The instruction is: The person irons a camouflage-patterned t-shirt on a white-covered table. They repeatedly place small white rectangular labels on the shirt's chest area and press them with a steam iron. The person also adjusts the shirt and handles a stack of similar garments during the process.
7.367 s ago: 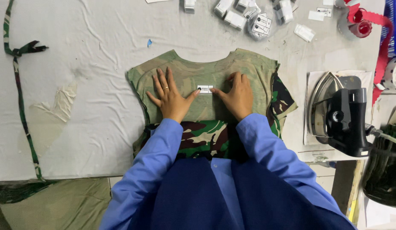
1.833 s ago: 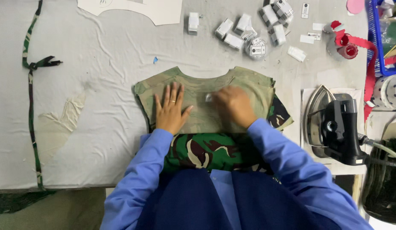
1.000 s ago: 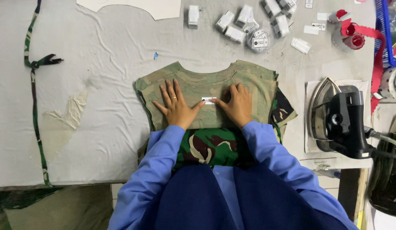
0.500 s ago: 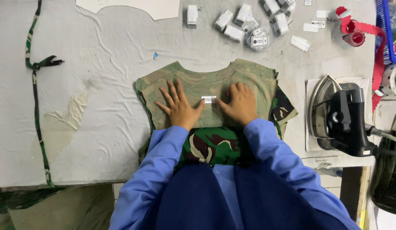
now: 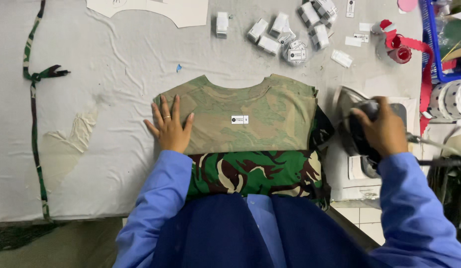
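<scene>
A camouflage garment piece (image 5: 250, 119) lies inside out on the grey padded table (image 5: 101, 99), with a small white label (image 5: 240, 119) on its middle. A darker green camouflage part (image 5: 255, 171) hangs toward me at the table's front edge. My left hand (image 5: 169, 125) presses flat on the garment's left side, fingers spread. My right hand (image 5: 382, 130) is off to the right, closed around the handle of a steam iron (image 5: 357, 131) that stands on its rest beside the garment.
Several small white label bundles (image 5: 285, 34) lie at the back of the table near a red ribbon roll (image 5: 399, 47). A paper pattern (image 5: 161, 7) is at the top. A camouflage strip (image 5: 34, 109) runs along the left. White rolls (image 5: 451, 99) sit far right.
My right hand has left the label on the garment and moved right to grip the iron's handle. My left hand has slid to the garment's left edge.
</scene>
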